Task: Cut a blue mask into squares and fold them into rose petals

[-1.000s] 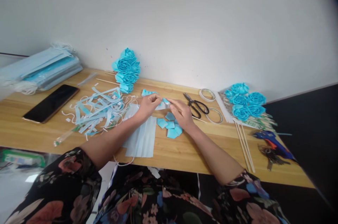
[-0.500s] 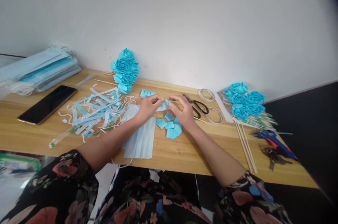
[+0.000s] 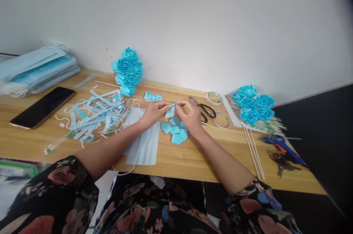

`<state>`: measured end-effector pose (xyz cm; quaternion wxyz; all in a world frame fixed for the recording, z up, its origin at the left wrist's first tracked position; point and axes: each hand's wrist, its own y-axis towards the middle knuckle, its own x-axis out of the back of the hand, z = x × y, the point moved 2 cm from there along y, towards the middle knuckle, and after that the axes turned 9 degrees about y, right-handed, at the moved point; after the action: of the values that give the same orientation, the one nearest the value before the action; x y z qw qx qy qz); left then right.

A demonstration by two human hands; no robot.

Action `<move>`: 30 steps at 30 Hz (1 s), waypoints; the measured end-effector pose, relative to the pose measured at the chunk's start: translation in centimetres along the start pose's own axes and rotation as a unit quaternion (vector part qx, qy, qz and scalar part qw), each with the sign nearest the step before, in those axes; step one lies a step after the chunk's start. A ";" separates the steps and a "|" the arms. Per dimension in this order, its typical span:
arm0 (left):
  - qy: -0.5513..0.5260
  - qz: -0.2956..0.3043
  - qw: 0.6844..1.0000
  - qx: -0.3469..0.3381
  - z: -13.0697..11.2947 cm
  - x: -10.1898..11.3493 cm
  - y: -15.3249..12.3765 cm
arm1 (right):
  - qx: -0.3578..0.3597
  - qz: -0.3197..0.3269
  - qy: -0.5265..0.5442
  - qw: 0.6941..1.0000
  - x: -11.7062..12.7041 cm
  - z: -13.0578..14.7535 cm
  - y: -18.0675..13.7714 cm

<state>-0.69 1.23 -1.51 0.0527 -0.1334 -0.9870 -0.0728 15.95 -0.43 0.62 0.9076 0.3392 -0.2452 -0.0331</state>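
My left hand [image 3: 153,112] and my right hand [image 3: 190,116] meet over the wooden table [image 3: 176,156], both pinching one small blue piece of mask fabric [image 3: 171,110] between their fingertips. Just below the hands lies a small heap of blue cut squares [image 3: 176,131]. An unfolded pale blue face mask [image 3: 145,145] lies flat under my left wrist. Another small folded blue piece [image 3: 153,96] rests behind my left hand.
A pile of cut mask strips [image 3: 95,114], a black phone [image 3: 41,107] and a stack of masks [image 3: 38,68] lie at the left. Blue fabric roses [image 3: 127,70] lean on the wall. Scissors [image 3: 204,109], tape rings [image 3: 222,120], more roses [image 3: 253,105], skewers [image 3: 253,149], glue gun [image 3: 281,145], keys at right.
The hands have stayed on the small blue piece and drawn closer together, working it between the fingertips. The view has shifted slightly.
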 end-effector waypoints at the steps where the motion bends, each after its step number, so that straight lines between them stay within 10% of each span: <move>1: 0.002 0.003 1.000 0.000 0.0 0.0 0.0 | 0.005 0.002 -0.005 1.000 0.0 0.0 0.0; 30: 0.047 -0.009 0.998 -0.041 -1.2 0.2 -0.1 | -0.193 0.052 0.190 0.961 -0.4 -2.3 -0.1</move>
<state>-0.83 0.99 -0.36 0.0932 -0.1229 -0.9807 -0.1203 16.73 0.96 -1.09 0.9861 0.1446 -0.0748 0.0324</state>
